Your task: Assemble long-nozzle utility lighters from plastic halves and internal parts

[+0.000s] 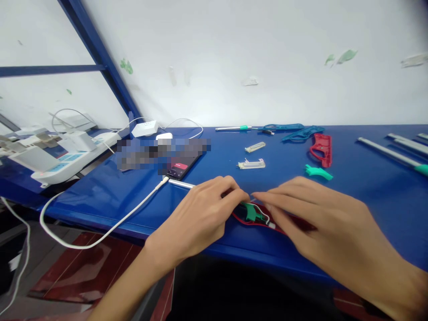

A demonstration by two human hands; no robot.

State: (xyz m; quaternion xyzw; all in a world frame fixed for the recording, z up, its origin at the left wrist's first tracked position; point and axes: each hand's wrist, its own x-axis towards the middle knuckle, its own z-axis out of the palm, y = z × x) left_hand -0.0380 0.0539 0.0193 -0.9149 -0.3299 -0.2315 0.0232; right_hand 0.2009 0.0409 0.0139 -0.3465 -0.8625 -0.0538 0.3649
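Note:
On the desk's front part lies a red plastic handle shell (243, 221), its hollow side up. Inside it sit a green plastic piece (250, 212), a curved white wire (264, 209) and a small white connector (271, 225). My left hand (203, 214) is closed around the shell's left end. A silver metal tube (180, 183) sticks out to the left behind that hand. Over the shell's right side, my right hand (321, 223) pinches thumb and fingers together just beside the wire. Whatever is between those fingertips is too small to make out.
Behind the hands lie two small clear plastic pieces (251, 164), a red half-shell (321, 149), a green trigger piece (318, 172) and blue shells (302, 132). Metal tubes (391, 154) lie right. A phone (183, 165) with a white cable (133, 218) and a power strip (73, 158) stand left.

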